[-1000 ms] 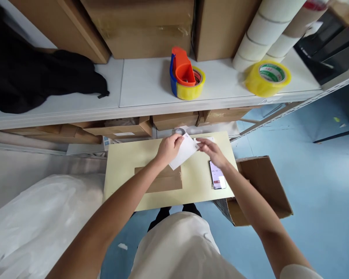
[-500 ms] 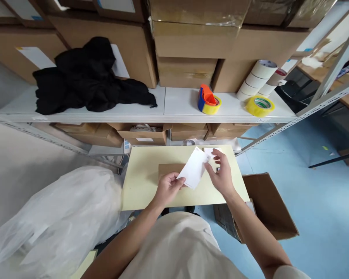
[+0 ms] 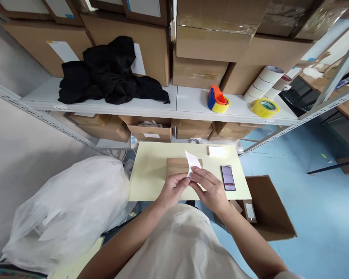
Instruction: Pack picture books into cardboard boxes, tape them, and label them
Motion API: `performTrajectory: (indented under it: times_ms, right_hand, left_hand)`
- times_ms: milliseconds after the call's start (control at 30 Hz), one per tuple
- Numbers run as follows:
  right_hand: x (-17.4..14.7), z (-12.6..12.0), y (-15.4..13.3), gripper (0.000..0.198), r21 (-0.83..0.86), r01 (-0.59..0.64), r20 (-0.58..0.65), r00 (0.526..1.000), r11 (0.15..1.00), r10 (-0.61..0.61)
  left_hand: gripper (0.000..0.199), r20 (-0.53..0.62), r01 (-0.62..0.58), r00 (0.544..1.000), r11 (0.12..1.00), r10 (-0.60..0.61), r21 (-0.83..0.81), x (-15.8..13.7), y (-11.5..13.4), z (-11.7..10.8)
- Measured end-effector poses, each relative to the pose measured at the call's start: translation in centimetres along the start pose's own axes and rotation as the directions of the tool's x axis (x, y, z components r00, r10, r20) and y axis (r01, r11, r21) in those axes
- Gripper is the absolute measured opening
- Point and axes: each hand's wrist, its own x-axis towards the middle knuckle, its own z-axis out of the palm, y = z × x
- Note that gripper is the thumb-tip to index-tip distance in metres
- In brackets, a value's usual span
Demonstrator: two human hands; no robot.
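A white paper slip (image 3: 193, 161) is held up at an angle over the pale yellow tabletop (image 3: 148, 155). My left hand (image 3: 173, 189) pinches its lower corner, and my right hand (image 3: 208, 188) grips the same slip from the right, fingers curled over its face. The two hands meet at the lower end. Behind them lies a flat brown cardboard box (image 3: 173, 166), partly covered by the hands and slip. Near the far right corner sits a small stack of white slips (image 3: 216, 151). Right of my right hand lies a phone (image 3: 228, 179) with its screen lit.
A shelf (image 3: 189, 104) ahead carries black cloth (image 3: 110, 77), a tape dispenser (image 3: 218, 100), tape rolls (image 3: 265, 107) and cartons. An open carton (image 3: 276, 209) stands on the floor at right. A large white plastic bag (image 3: 72, 209) bulges at left.
My right hand has moved from the slip stack to the held slip and now grips it. The slip has tilted up towards me. The phone has come into full view.
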Motion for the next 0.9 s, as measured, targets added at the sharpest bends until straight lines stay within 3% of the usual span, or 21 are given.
performTrajectory:
  times_ms: [200, 433, 733, 900]
  right_hand:
    - [-0.3, 0.0, -0.5, 0.029, -0.017, 0.053, -0.049, 0.997, 0.998, -0.053]
    - [-0.8, -0.5, -0.2, 0.035, -0.124, 0.125, -0.104, 0.985, 0.984, -0.138]
    - [-1.6, -1.1, 1.4, 0.032, -0.255, 0.247, -0.006, 0.966, 0.935, -0.257]
    - [-1.3, -1.1, 1.6, 0.036, -0.247, 0.258, -0.01, 0.963, 0.934, -0.268]
  left_hand:
    - [0.024, -0.082, 0.004, 0.997, 0.998, -0.009, -0.067, -0.4, -0.9, -0.1]
    - [0.02, -0.082, -0.032, 0.996, 0.997, 0.026, -0.072, -0.6, -0.3, 0.5]
    - [0.025, -0.123, 0.076, 0.989, 0.993, -0.087, -0.092, -0.4, 1.0, 1.3]
    - [0.025, -0.13, 0.055, 0.99, 0.997, -0.061, -0.053, -0.1, 0.7, 1.3]
